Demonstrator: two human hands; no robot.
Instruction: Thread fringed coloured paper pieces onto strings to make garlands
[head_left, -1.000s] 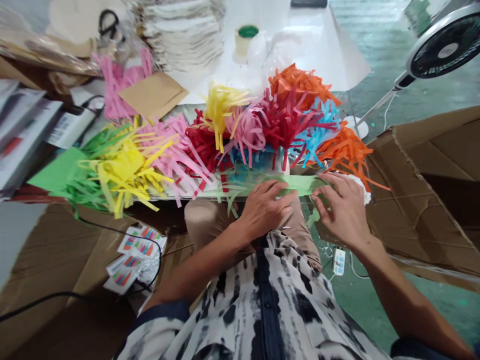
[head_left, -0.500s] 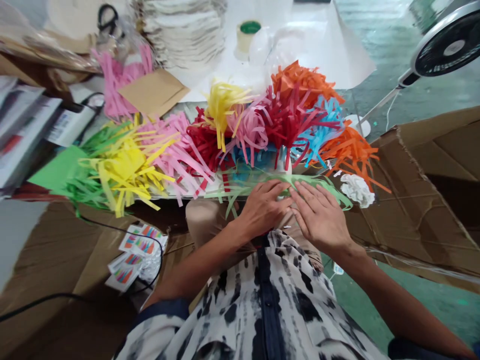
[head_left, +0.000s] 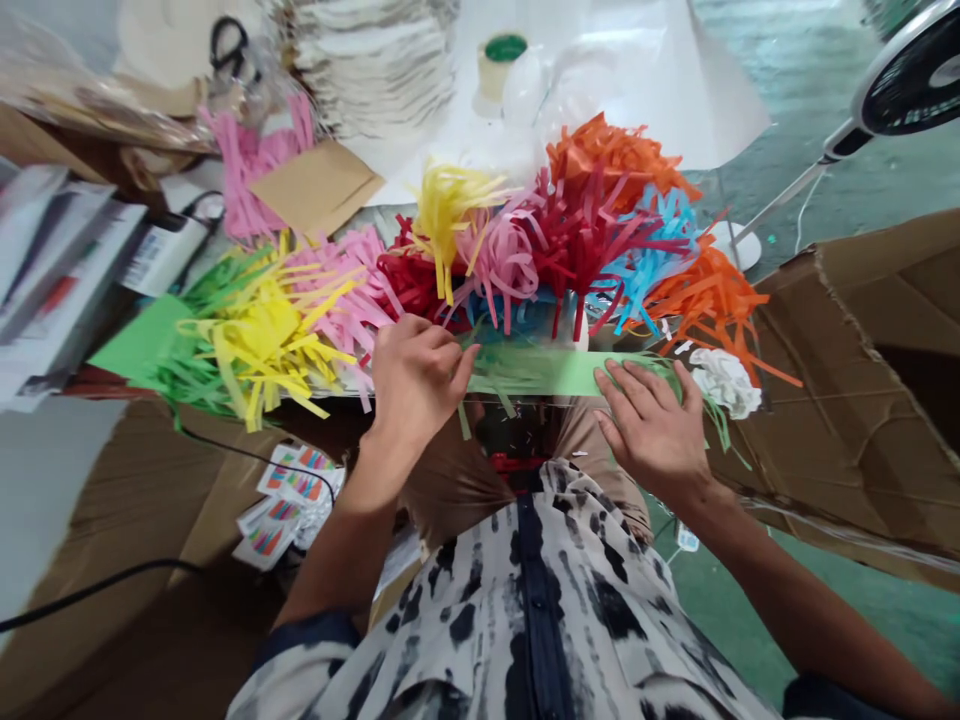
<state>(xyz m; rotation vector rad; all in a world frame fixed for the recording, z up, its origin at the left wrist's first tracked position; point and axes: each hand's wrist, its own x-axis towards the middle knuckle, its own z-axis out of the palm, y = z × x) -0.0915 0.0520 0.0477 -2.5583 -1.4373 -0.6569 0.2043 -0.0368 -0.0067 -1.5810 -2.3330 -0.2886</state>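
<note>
A light green tissue paper (head_left: 559, 370) with fringed ends lies stretched along the table's front edge. My right hand (head_left: 652, 425) lies flat with its fingers spread on the paper's right part, near the loose strips. To the left, my left hand (head_left: 420, 385) is raised by the paper's left end with curled fingers and the thumb sticking out. What those fingers hold, if anything, is hidden. Behind the paper sit fringed tissue tassels: red (head_left: 581, 235), blue (head_left: 649, 255), pink (head_left: 506, 245) and yellow (head_left: 454, 215).
An orange tassel (head_left: 709, 290) and a crumpled white paper bunch (head_left: 726, 382) are at the right. At the left lie yellow fringe (head_left: 262, 330) and green paper (head_left: 142, 340). Farther back are a tape roll (head_left: 501, 70), brown paper (head_left: 319, 188) and scissors (head_left: 229, 48). A fan (head_left: 911, 75) stands right.
My left hand has moved left, away from my right hand, and its fingers have curled. My right hand has shifted slightly right. The green paper between them is now spread flat and uncovered.
</note>
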